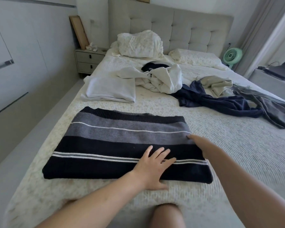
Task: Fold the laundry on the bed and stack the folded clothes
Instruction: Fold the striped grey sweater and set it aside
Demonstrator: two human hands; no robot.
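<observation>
Soft daylight fills the room, and it seems to come from my right, where the curtain (260,25) and the wall beside it wash out almost to white. The bed (220,145) is evenly lit, with no hard glare on it. Shadows are faint: a thin dark line under the near edge of the sweater (105,145), and a soft one under my left hand (152,168). The wide lens bends the wardrobe (15,63) at the left edge and tilts the headboard (179,30). My right hand (197,142) is smeared with motion blur, fingers indistinct. The lower right corner is blurred too, and my forearms near the lens look soft.
</observation>
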